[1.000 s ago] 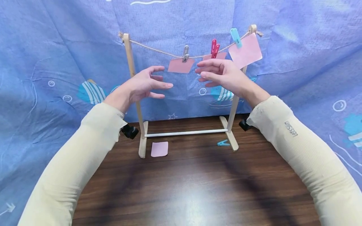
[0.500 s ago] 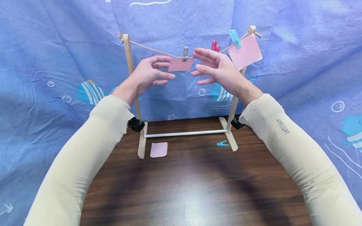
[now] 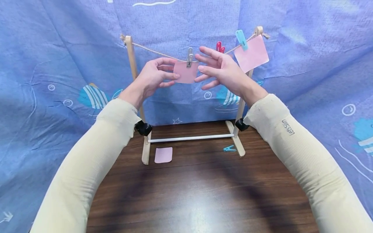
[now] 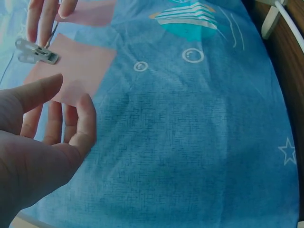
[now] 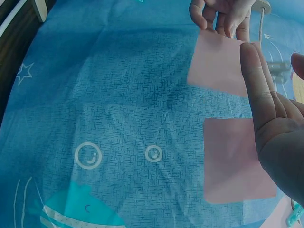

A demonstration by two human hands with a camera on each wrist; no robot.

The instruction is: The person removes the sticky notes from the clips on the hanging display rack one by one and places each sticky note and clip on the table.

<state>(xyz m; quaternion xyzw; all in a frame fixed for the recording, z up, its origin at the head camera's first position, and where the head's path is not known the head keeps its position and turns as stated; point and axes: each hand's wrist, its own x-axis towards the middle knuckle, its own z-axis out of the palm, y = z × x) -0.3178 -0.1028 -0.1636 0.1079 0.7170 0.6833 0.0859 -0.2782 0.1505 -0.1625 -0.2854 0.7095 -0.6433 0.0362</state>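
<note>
My left hand (image 3: 152,77) pinches the left edge of a pink paper note (image 3: 185,74), thumb in front and fingers behind. A grey clothespin (image 3: 189,58) clips this note's top edge to the sagging rope (image 3: 155,51); in the left wrist view the clothespin (image 4: 40,52) lies just above the thumb. Close to the note's right edge, my right hand (image 3: 225,71) is spread with extended fingers and nothing held. Behind it are red clothespins (image 3: 220,47) on the rope; their pink note (image 5: 230,161) shows in the right wrist view but is hidden from the head view.
At the right post, a light blue clothespin (image 3: 241,39) holds a tilted pink note (image 3: 252,54). On the dark wooden table (image 3: 186,187) lie a pink note (image 3: 163,155) and a blue clothespin (image 3: 229,148). A white bar (image 3: 190,138) joins the wooden posts; a blue curtain hangs behind.
Both hands have risen toward the grey clothespin and come closer together. My left hand has taken the note's left edge, and the note now faces the head camera more fully.
</note>
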